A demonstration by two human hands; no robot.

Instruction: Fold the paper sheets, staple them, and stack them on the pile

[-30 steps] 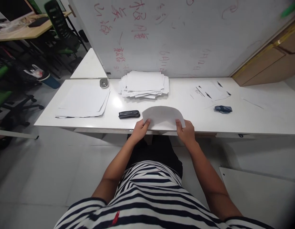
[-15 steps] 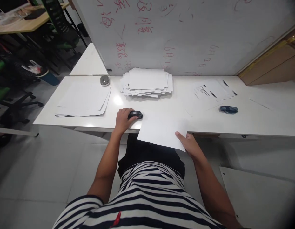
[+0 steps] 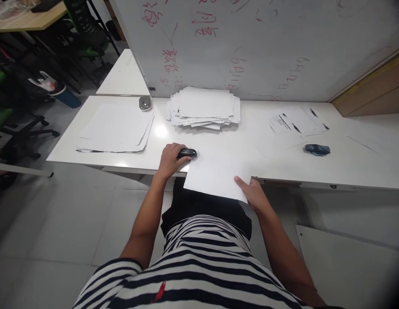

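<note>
My left hand is wrapped round a black stapler that rests on the white desk. The stapler's front end meets the upper left corner of a sheet of white paper. That paper overhangs the desk's front edge, and my right hand pinches its lower right side, thumb on top and fingers hidden underneath. Whether it is one sheet or several I cannot tell. Behind the stapler stands a thick, uneven pile of papers.
Several loose sheets lie at the desk's left, with a small grey-and-white device behind them. To the right are printed sheets and a dark blue object. A whiteboard closes off the back; a cardboard box stands at right.
The view has shifted slightly. Both hands keep their hold on the stapler and paper, and the paper's near edge has barely moved.
</note>
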